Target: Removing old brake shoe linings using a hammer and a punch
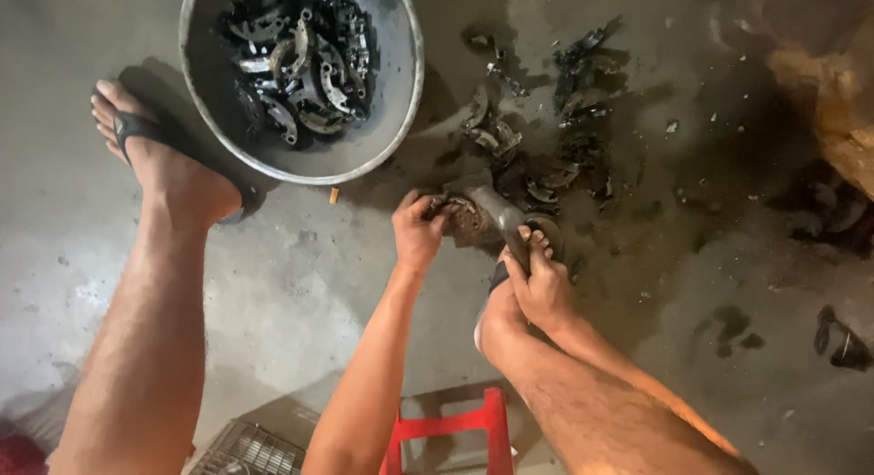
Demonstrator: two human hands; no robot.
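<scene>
My left hand [417, 227] grips a curved, dirty metal piece [455, 211] resting on a small block on the concrete floor. My right hand [539, 279] is closed around the handle of a grey metal tool [503, 217] whose head lies against that piece. My right foot sits just under the right hand, partly hidden by it. A heap of similar curved metal pieces [569, 129] lies on the floor just beyond my hands.
A large grey metal basin [387, 120] holding several curved metal pieces stands at the upper left. My left foot in a dark sandal [159, 156] rests beside it. A red stool [446, 434] and a wire grate [250, 449] are below. Dark oily stains mark the floor at right.
</scene>
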